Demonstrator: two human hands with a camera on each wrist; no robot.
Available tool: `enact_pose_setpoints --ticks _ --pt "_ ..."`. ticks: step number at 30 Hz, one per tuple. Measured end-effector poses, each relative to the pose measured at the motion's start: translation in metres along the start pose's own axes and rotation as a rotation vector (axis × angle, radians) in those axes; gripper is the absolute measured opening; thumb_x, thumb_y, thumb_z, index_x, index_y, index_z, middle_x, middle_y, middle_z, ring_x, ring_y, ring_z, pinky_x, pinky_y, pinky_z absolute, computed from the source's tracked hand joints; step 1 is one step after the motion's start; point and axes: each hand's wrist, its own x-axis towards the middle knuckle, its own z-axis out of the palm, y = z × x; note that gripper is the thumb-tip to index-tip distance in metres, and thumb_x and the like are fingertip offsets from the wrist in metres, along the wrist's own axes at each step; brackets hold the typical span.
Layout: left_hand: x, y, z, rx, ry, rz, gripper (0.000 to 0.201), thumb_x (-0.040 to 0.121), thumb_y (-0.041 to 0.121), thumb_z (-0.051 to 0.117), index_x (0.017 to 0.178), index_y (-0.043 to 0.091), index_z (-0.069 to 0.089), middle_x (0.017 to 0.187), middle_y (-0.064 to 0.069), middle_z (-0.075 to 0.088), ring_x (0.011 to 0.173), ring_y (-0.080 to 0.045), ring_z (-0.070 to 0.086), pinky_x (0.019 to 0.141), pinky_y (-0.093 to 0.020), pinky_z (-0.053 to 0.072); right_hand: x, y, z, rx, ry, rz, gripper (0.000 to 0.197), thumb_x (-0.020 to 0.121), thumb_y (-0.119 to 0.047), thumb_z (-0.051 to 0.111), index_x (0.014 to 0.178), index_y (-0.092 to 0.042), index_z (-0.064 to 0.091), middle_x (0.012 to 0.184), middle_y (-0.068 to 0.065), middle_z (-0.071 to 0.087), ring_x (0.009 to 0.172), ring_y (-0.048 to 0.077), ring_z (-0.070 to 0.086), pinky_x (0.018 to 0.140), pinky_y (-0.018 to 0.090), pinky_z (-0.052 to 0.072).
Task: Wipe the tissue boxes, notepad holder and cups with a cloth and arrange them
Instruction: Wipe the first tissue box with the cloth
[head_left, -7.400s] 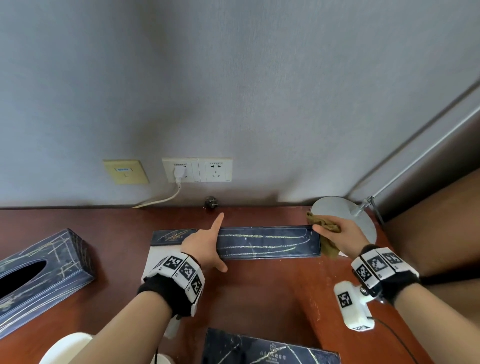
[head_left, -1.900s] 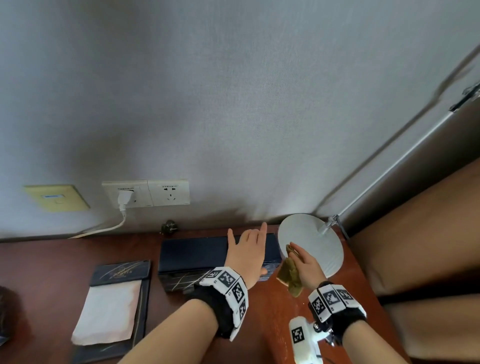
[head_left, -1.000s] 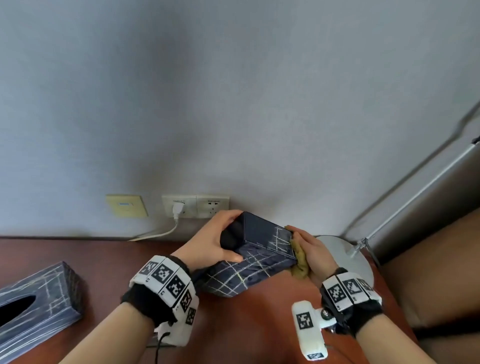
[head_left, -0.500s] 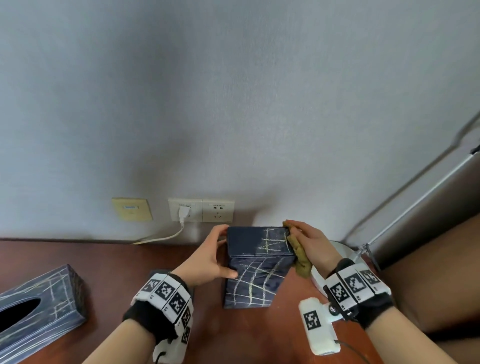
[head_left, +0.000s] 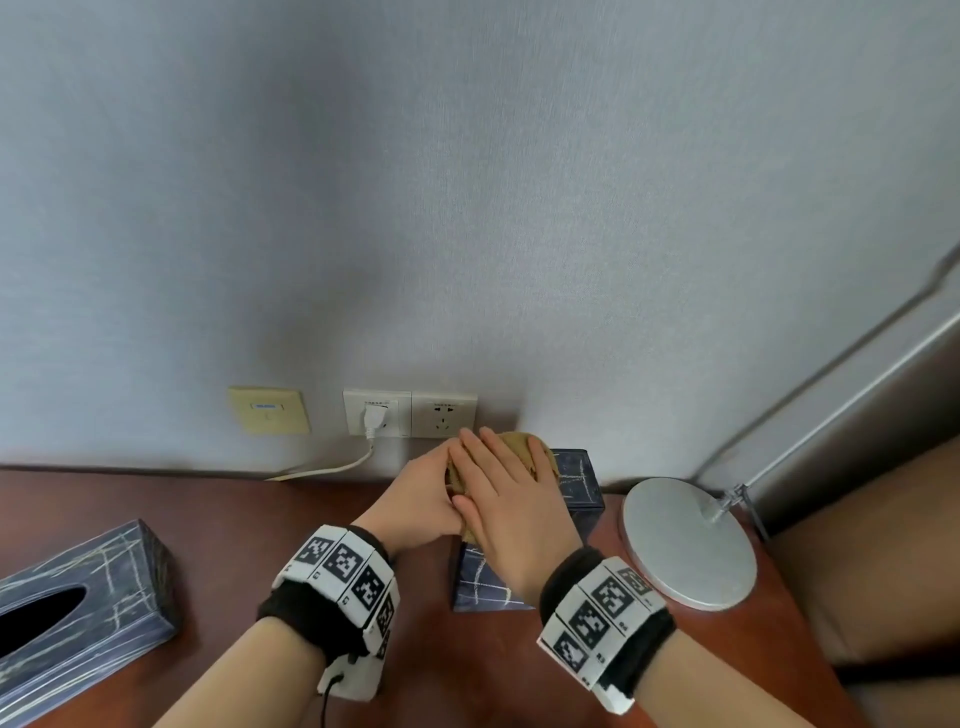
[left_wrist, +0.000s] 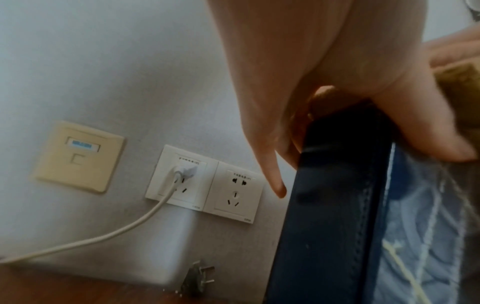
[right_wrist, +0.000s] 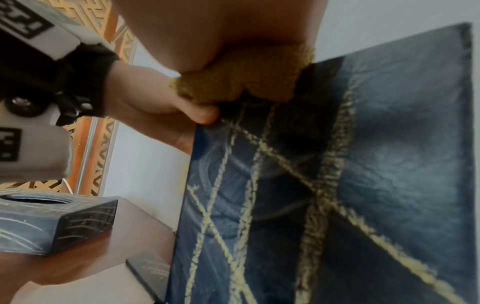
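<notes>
A navy tissue box (head_left: 579, 480) with gold lines stands on end on the red-brown desk near the wall. My left hand (head_left: 423, 496) grips its upper left edge, thumb on the near face and fingers behind, as the left wrist view shows on the tissue box (left_wrist: 335, 205). My right hand (head_left: 506, 493) lies flat, fingers straight, pressing a mustard cloth (head_left: 527, 452) onto the box's top end. In the right wrist view the cloth (right_wrist: 244, 78) sits bunched on the top edge of the tissue box (right_wrist: 363, 174). A second tissue box (head_left: 78, 597) lies at the left.
A round silver lamp base (head_left: 685, 540) stands just right of the upright box, its pole slanting up right. Wall sockets (head_left: 410, 421) with a white plug and cable sit behind the hands. A notepad holder corner (right_wrist: 150, 267) lies beside the box. The desk edge runs at the right.
The box went from tilted to standing on end. My right hand moved from its top right corner to lie flat over the top with the cloth. My left hand shifted up to the top edge.
</notes>
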Motion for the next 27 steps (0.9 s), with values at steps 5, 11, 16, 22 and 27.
enact_pose_setpoints --ticks 5,11,16,22,27 --pt "-0.003 0.006 -0.001 -0.077 -0.057 -0.004 0.074 0.057 0.022 0.084 0.12 0.038 0.048 0.116 0.016 0.062 0.111 0.001 0.057 0.099 -0.026 0.046 -0.005 0.012 -0.001 -0.049 0.015 -0.01 0.063 0.1 -0.038 0.004 0.123 -0.019 0.06 0.131 -0.001 0.058 0.123 0.019 0.053 0.102 0.048 0.029" --pt "-0.004 0.008 -0.002 -0.116 -0.076 -0.051 0.077 0.043 0.036 0.086 0.112 0.043 0.05 0.115 0.019 0.061 0.109 0.009 0.054 0.091 -0.007 0.038 -0.016 0.044 0.003 -0.024 0.127 0.011 0.06 0.1 -0.041 0.009 0.119 -0.018 0.062 0.122 0.001 0.064 0.118 0.021 0.057 0.098 0.045 0.03" --pt "-0.004 0.005 -0.001 -0.102 -0.075 -0.069 0.075 0.056 0.015 0.09 0.114 0.04 0.05 0.117 0.017 0.06 0.114 0.003 0.053 0.098 -0.014 0.038 -0.023 0.071 0.007 0.171 0.242 0.019 0.056 0.1 -0.043 0.017 0.119 -0.015 0.062 0.124 0.001 0.061 0.121 0.021 0.053 0.106 0.028 0.037" --pt "-0.002 0.01 -0.004 -0.023 -0.111 -0.087 0.078 0.056 0.019 0.09 0.121 0.035 0.048 0.12 0.017 0.057 0.114 0.0 0.052 0.096 -0.013 0.037 -0.026 0.087 -0.011 0.834 0.418 0.409 0.027 0.097 -0.019 0.044 0.113 -0.014 0.065 0.095 0.003 0.068 0.077 0.001 0.056 0.071 0.0 0.041" --pt "0.0 0.012 -0.005 0.02 -0.105 -0.091 0.078 0.056 0.019 0.09 0.119 0.035 0.047 0.117 0.019 0.056 0.112 0.001 0.052 0.086 -0.002 0.034 -0.019 0.069 -0.019 0.541 0.359 0.068 0.037 0.099 -0.036 0.035 0.122 -0.019 0.059 0.116 -0.006 0.063 0.116 0.002 0.051 0.106 0.025 0.035"
